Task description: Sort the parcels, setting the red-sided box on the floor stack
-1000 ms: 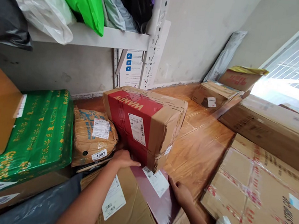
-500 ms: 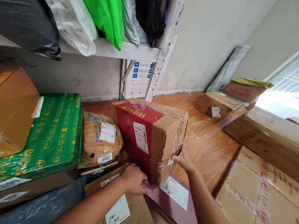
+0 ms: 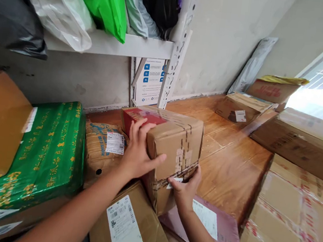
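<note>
Left hand spread on taped box, right hand gripping its lower corner, wrapped parcel left of hands, maroon mailer beneath right hand.

Green-wrapped parcel beside taped brown bundle — bags on shelf

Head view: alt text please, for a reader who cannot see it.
Both hands grip a taped cardboard box with a red side, the left hand on its near face, the right hand at its lower corner. A green-wrapped parcel and other cartons surround it.
</note>
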`<act>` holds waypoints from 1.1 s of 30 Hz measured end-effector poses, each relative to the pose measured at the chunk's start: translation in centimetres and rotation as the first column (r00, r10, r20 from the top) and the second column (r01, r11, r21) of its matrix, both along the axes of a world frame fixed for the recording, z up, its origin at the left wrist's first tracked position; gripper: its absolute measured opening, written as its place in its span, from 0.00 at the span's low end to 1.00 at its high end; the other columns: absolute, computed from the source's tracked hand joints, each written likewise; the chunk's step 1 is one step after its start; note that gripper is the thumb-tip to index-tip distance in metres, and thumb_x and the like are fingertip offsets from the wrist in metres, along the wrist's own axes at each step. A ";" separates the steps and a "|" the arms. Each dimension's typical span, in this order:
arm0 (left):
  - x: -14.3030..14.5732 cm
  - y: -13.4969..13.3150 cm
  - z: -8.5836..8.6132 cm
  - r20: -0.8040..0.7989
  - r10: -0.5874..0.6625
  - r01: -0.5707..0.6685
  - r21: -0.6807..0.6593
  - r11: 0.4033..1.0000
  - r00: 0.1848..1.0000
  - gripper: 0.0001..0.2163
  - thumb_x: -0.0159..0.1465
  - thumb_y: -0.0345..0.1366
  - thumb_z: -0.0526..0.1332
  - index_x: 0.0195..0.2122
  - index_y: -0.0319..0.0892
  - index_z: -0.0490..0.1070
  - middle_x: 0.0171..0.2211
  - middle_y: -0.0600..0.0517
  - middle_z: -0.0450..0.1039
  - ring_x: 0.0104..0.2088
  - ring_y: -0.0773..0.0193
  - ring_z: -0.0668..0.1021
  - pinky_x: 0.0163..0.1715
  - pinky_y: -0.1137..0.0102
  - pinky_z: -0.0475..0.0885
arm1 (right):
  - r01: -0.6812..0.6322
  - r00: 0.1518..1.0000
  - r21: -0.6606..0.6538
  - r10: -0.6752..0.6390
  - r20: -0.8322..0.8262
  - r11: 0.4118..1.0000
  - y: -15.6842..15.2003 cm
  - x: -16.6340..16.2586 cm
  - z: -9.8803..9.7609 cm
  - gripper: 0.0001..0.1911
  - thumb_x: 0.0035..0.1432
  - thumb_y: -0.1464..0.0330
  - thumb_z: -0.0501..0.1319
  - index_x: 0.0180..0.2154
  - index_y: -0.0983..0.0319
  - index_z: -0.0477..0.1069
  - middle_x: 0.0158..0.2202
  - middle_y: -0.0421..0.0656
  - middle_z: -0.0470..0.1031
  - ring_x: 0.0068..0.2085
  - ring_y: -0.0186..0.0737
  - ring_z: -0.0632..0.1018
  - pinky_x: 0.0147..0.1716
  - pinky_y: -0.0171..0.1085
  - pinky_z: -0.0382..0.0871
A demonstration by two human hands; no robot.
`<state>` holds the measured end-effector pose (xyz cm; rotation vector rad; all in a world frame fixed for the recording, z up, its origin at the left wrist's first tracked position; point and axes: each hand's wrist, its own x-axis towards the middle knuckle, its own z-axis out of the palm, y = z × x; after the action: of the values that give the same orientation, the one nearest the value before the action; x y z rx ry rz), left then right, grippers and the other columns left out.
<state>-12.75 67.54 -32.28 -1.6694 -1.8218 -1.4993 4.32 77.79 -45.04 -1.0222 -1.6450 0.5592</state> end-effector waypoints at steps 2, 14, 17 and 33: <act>-2.5 0.4 0.4 0.087 -0.041 0.041 -0.001 0.999 0.995 0.34 0.52 0.47 0.65 0.56 0.44 0.53 0.56 0.41 0.52 0.62 0.49 0.57 0.63 0.50 0.52 | 0.055 0.998 0.016 -0.055 -0.011 0.998 -0.4 -2.1 2.0 0.68 0.31 0.31 0.61 0.62 0.73 0.52 0.55 0.65 0.60 0.56 0.69 0.64 0.55 0.63 0.58; -6.7 2.7 1.8 0.301 0.023 -0.038 0.045 0.998 0.953 0.30 0.49 0.38 0.63 0.53 0.47 0.56 0.54 0.46 0.56 0.60 0.52 0.60 0.64 0.54 0.51 | -0.050 0.991 0.314 0.007 0.135 0.948 -0.2 -5.6 3.0 0.40 0.64 0.49 0.49 0.65 0.70 0.46 0.63 0.64 0.52 0.63 0.59 0.56 0.59 0.61 0.53; -4.4 1.8 0.4 0.187 0.000 -0.018 0.096 0.995 0.982 0.30 0.50 0.38 0.63 0.54 0.44 0.55 0.56 0.44 0.54 0.61 0.51 0.59 0.64 0.53 0.51 | -0.001 0.986 0.321 -0.053 0.159 0.947 -1.5 -4.2 -0.6 0.39 0.65 0.51 0.45 0.66 0.70 0.41 0.65 0.65 0.46 0.64 0.63 0.52 0.58 0.66 0.49; -1.4 0.1 -6.8 0.099 0.240 -0.225 -0.142 0.964 0.966 0.24 0.50 0.18 0.54 0.49 0.40 0.59 0.62 0.38 0.54 0.63 0.50 0.60 0.62 0.50 0.59 | -0.097 0.993 -0.320 0.114 0.037 0.942 5.2 -7.2 -4.6 0.58 0.49 0.32 0.41 0.60 0.77 0.52 0.58 0.69 0.59 0.58 0.64 0.64 0.58 0.59 0.56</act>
<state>-14.16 67.64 -39.08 -1.3852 -2.1348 -1.4298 -2.87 83.01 -49.67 -1.1953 -1.6995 0.8980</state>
